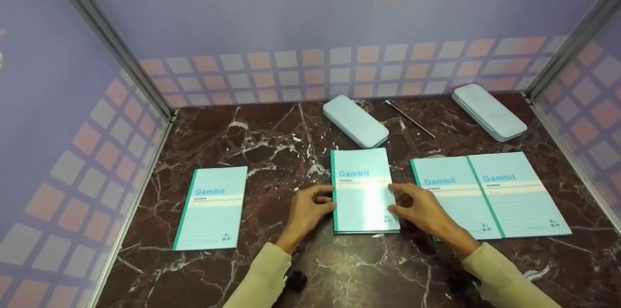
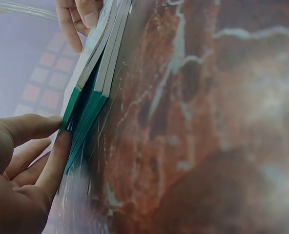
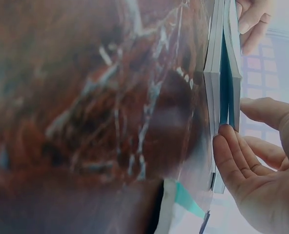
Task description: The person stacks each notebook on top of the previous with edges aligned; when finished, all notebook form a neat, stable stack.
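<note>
A single light-blue Gambit notebook [image 1: 212, 207] lies at the left of the dark marbled counter [image 1: 252, 138]. At the right, two more notebooks [image 1: 490, 194] lie side by side, touching. Behind them rest two pale blue pencil cases [image 1: 355, 121] [image 1: 489, 111], with a thin pen [image 1: 410, 118] lying between the cases.
</note>
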`<state>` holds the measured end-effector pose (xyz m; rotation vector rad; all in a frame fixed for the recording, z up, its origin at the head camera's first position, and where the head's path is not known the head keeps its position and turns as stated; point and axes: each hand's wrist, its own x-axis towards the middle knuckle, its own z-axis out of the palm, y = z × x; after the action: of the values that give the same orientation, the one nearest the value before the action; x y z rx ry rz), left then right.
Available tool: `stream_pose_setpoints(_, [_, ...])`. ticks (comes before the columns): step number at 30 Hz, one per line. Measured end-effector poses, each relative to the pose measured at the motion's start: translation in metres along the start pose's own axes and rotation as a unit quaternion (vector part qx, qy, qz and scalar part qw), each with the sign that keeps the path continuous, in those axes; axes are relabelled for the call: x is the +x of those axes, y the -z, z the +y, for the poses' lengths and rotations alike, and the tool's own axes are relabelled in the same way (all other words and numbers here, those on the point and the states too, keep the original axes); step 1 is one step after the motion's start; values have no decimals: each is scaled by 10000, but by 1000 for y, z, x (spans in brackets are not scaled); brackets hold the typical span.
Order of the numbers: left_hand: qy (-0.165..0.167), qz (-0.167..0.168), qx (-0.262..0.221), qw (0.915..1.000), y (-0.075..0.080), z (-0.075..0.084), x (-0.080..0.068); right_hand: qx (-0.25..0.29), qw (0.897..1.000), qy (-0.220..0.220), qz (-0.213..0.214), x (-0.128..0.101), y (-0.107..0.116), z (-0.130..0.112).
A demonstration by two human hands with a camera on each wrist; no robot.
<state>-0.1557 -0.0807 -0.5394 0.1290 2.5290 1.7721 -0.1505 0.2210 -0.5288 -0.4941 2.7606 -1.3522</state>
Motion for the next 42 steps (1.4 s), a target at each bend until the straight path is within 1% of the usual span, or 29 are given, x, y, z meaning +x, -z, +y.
stream_pose_setpoints(6, [-230,42,448,9987,-2,3,-1,-134,9998,136,-95,-1,2,1])
stream_pose_setpoints(10, [-275,26,573,9980,-3,4,-2,-239,9993,236,-176,-3,4,4])
stream_pose_setpoints(14, [-361,-5,664,9971,-4,3,-6,-144,9994,173,-257,-5,3,5])
stream_pose_setpoints(16, [-374,-67,727,9966,-4,3,-8,-73,9992,199,-327,-6,3,6])
stream_pose_setpoints(19, [-347,-262,845,9955,-3,5,-13,-58,9985,317,-446,-9,3,6])
stream_pose_setpoints(22, [-456,-489,976,9930,-1,5,-19,-268,9969,527,-527,-12,3,6])
stream_pose_setpoints(24, [-576,-641,988,9914,1,6,-23,-487,9949,689,-548,-14,4,6])
stream_pose_setpoints(27, [-750,-824,882,9899,2,5,-27,-807,9911,869,-599,-18,4,6])
stream_pose_setpoints(30, [-791,-973,746,9893,2,4,-31,-912,9895,855,-724,-20,4,6])
stream_pose_setpoints(33, [-814,-1065,748,9881,0,2,-34,-949,9888,798,-834,-21,5,6])
stream_pose_setpoints(38, [-1016,-1043,851,9857,-2,0,-35,-1107,9857,960,-830,-22,3,8])
stream_pose_setpoints(42, [-1068,-939,855,9861,-3,-2,-35,-1243,9832,1077,-794,-22,1,9])
